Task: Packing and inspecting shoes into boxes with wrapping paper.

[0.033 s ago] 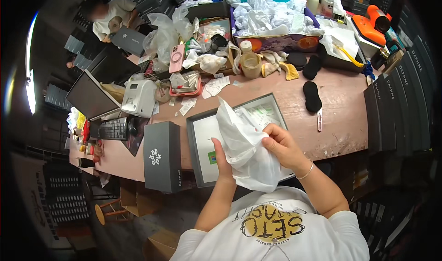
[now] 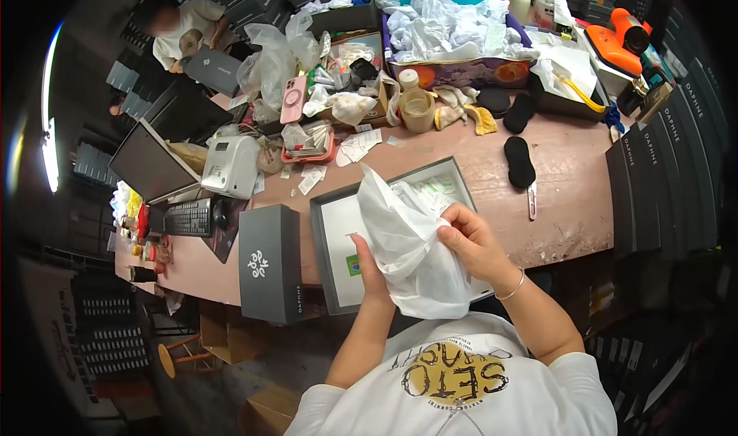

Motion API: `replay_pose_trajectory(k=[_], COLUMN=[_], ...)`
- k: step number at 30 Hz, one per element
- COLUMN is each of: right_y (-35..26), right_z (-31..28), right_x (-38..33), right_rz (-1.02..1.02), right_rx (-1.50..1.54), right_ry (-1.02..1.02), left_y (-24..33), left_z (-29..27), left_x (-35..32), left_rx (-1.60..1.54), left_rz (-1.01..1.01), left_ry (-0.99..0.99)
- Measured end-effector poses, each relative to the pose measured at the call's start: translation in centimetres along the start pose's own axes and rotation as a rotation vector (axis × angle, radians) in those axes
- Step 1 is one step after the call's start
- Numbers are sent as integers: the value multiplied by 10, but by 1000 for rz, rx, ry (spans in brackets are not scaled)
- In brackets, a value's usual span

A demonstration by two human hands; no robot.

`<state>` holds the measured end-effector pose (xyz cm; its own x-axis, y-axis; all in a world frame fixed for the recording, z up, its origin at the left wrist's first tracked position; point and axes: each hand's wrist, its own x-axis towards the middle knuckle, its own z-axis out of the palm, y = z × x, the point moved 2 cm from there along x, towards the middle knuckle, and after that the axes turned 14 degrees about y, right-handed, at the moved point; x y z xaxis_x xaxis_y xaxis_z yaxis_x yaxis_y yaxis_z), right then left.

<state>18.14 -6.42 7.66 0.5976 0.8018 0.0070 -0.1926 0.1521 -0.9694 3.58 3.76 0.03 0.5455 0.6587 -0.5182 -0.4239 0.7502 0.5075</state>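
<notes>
A white tissue-like bag or wrap (image 2: 407, 244), soft and creased, is held up over an open grey shoebox (image 2: 329, 271). My right hand (image 2: 473, 244) pinches its upper right edge between thumb and fingers. On the other side my left hand (image 2: 373, 271) supports it, the thumb showing and the other fingers hidden behind the wrap. What the wrap contains, if anything, cannot be made out. Inside the box lie white paper and a small green card (image 2: 353, 265). A dark grey box lid (image 2: 269, 263) with a white design stands just left of the box.
Black oval pads (image 2: 520, 162) and a small cutter (image 2: 533, 202) lie to the right. Behind stand a capped bottle (image 2: 416, 106), a box of crumpled paper (image 2: 461, 72) and a pink phone (image 2: 294, 98). Stacked shoeboxes (image 2: 661, 175) edge the right side; a white printer (image 2: 231, 165) and keyboard (image 2: 188, 217) are left.
</notes>
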Motion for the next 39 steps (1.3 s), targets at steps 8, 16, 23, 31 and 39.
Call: replay_pose_trajectory(k=[8,16,23,31,39], right_y=[9,55,37,55,35], right_z=[-9,-8,20,28,16], right_x=[1,35,5,-7,18], right_rz=[-503,-747,631,-15,-379], right_rx=[-599,-774,208,-258,-595], right_ry=[83,54,-289,-114,199], left_y=[16,30,90,51,52], left_z=[-1,-10,-9,-39,-24], left_x=[-10,-9,-24,-24,-19], left_rx=[-23,76,-73,30,-260], left_rz=[124,91,298,156,97], left_ry=[-38,139,132,38,78])
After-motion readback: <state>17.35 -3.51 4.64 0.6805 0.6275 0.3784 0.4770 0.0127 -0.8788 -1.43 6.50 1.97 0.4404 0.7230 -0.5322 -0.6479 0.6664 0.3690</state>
